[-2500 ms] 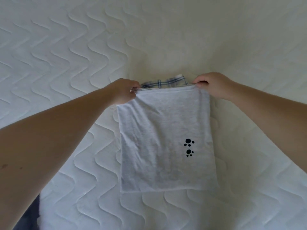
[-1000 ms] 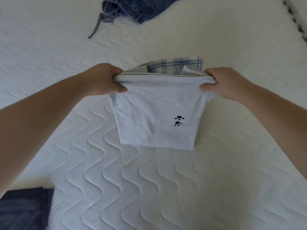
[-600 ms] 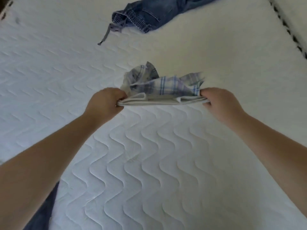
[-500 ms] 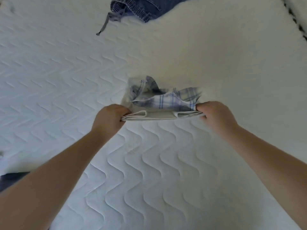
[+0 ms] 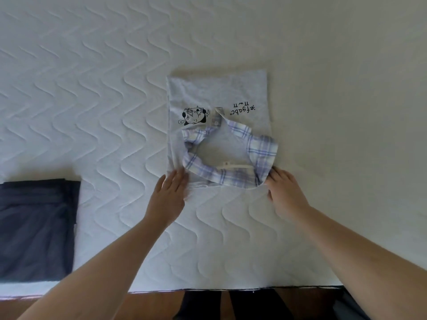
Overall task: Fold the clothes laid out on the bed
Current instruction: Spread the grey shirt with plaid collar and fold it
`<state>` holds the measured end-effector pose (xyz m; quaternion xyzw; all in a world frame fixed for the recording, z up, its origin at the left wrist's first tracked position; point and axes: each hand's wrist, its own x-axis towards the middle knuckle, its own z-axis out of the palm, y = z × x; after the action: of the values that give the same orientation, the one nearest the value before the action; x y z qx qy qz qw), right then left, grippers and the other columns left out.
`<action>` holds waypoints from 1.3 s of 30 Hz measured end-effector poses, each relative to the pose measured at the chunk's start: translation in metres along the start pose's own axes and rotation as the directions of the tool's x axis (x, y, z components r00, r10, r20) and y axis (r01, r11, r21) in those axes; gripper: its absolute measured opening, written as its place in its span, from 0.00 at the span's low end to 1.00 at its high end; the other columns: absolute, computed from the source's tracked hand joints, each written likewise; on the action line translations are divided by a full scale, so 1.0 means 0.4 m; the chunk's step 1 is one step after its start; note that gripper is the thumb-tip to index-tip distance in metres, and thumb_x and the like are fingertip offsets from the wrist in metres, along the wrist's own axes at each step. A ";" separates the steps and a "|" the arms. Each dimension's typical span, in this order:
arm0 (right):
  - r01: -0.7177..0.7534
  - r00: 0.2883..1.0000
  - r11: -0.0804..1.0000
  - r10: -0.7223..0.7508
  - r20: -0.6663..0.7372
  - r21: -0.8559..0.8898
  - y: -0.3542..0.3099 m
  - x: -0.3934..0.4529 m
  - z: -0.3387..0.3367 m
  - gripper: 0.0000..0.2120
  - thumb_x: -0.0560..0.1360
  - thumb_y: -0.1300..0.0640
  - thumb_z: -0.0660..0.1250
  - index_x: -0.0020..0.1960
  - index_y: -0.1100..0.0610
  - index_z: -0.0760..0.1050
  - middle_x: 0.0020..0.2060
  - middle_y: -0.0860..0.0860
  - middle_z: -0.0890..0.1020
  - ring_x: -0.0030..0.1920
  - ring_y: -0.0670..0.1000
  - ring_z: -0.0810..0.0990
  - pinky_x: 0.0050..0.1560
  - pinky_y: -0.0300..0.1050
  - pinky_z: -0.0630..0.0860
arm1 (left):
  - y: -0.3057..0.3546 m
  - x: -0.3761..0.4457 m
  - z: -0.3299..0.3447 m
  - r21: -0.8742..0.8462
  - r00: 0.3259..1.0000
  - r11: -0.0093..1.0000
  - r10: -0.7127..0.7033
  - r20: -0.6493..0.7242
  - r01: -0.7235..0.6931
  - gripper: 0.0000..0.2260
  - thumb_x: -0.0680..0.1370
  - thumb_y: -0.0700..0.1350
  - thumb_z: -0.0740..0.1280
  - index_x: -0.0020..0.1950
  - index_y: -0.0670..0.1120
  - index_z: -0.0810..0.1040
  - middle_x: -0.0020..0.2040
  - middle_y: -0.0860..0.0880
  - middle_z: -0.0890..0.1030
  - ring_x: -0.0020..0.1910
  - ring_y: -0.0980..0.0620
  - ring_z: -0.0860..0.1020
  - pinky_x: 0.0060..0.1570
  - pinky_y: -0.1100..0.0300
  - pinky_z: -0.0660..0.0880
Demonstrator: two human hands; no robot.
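The left hand (image 5: 169, 192) lies flat with straight fingers on the near left corner of the folded grey shirt (image 5: 217, 93); the right hand (image 5: 285, 192) rests at its near right corner, grip unclear. The shirt lies flat mid-bed, its plaid collar (image 5: 233, 158) towards the person. Around it spreads the white quilted bed (image 5: 92, 88). A folded dark garment (image 5: 37, 227) lies well to the left; wooden floor (image 5: 150, 303) shows beyond the near edge.

Both forearms are bare to the edge of view, with no sleeves, watch or rings on the left hand (image 5: 169, 195) or right hand (image 5: 285, 192).
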<state>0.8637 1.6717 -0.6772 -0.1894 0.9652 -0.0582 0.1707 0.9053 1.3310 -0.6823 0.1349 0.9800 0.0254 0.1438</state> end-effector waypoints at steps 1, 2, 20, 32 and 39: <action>-0.020 0.999 1.000 0.019 0.049 0.011 -0.004 -0.011 0.006 0.31 0.69 0.64 0.71 0.71 0.58 0.70 0.69 0.56 0.73 0.71 0.58 0.70 0.68 0.53 0.65 | 0.007 -0.012 0.005 -0.020 0.999 0.999 -0.028 0.024 0.028 0.29 0.75 0.41 0.68 0.75 0.40 0.66 0.76 0.42 0.64 0.75 0.42 0.64 0.73 0.45 0.62; -0.054 0.996 0.997 0.050 0.078 0.049 -0.006 -0.016 0.010 0.29 0.71 0.63 0.68 0.72 0.57 0.69 0.71 0.55 0.71 0.72 0.56 0.68 0.70 0.51 0.63 | 0.013 -0.020 0.006 -0.065 0.998 0.996 -0.064 0.020 0.065 0.27 0.76 0.43 0.68 0.75 0.41 0.67 0.76 0.42 0.64 0.75 0.42 0.63 0.73 0.44 0.62; -0.368 0.829 0.305 0.535 0.161 0.879 -0.080 0.208 -0.103 0.13 0.80 0.53 0.64 0.41 0.59 0.76 0.33 0.52 0.77 0.35 0.50 0.73 0.38 0.44 0.68 | 0.001 0.291 -0.144 -0.839 0.814 0.238 -0.471 0.341 0.489 0.13 0.75 0.46 0.73 0.59 0.47 0.80 0.43 0.55 0.80 0.38 0.57 0.76 0.36 0.65 0.70; -0.290 0.865 0.062 0.445 0.234 0.955 -0.114 0.195 -0.088 0.13 0.81 0.55 0.61 0.53 0.66 0.76 0.47 0.59 0.82 0.48 0.58 0.80 0.54 0.53 0.74 | 0.068 0.244 -0.092 -0.355 0.999 0.935 -0.024 0.025 0.032 0.11 0.75 0.45 0.67 0.56 0.47 0.75 0.72 0.45 0.66 0.72 0.43 0.63 0.65 0.43 0.66; -0.282 0.949 0.568 0.283 0.138 0.774 -0.136 0.192 -0.060 0.07 0.82 0.54 0.61 0.52 0.51 0.78 0.42 0.44 0.77 0.43 0.40 0.73 0.47 0.41 0.66 | 0.070 0.253 -0.096 -0.640 0.989 0.754 -0.124 0.083 0.149 0.31 0.71 0.46 0.76 0.71 0.46 0.69 0.71 0.44 0.65 0.71 0.42 0.63 0.71 0.50 0.61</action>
<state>0.8073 1.5930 -0.6688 0.0608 0.8594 -0.4460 0.2424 0.8080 1.3848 -0.6708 0.0059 0.9161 0.3473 0.2001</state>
